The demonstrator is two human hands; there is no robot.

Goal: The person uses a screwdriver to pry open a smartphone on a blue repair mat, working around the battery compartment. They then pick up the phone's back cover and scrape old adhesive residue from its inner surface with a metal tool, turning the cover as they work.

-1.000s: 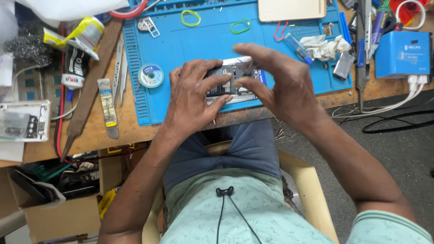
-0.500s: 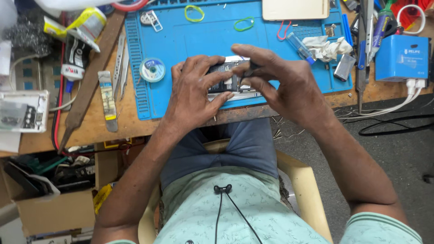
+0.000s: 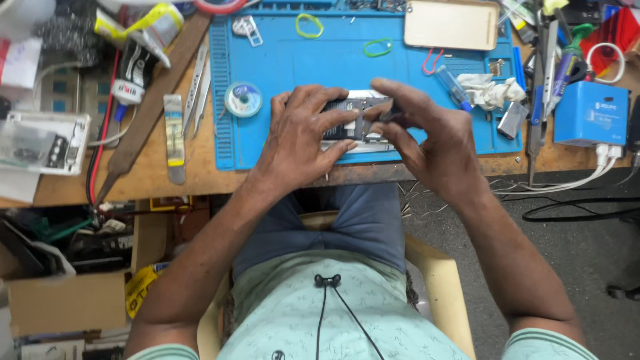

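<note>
the opened phone [image 3: 353, 120] lies on the blue work mat [image 3: 300, 67], near its 6 o'clock edge. the left hand [image 3: 300, 137] rests on the phone from 9 o'clock, fingers spread and pressing it down. the right hand [image 3: 427, 133] comes from 3 o'clock, thumb and forefinger pinched together on a small dark tool [image 3: 390, 115] over the phone. at 10 o'clock of the left hand lies a solder wick spool [image 3: 243, 99], at 12 o'clock of the phone 2 green rubber bands [image 3: 309, 26]. a gold phone back cover [image 3: 451, 25] lies at 1 o'clock of the right hand.
</note>
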